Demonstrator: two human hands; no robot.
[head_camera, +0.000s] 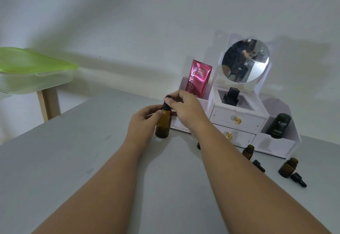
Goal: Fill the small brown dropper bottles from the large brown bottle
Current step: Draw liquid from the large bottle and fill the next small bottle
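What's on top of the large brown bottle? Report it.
A black dropper cap sits on the large brown bottle, pinched by the right hand. The left hand grips the bottle's shoulder. Fingers hide the neck; whether the cap is screwed down cannot be seen.

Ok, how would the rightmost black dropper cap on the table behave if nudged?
The dropper cap lies on its side and looks round, so it would probably roll, likely in a curve given its taper. Small, so probably light.

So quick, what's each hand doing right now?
Left hand: gripping the large bottle.
Right hand: pinching the bottle's black cap.
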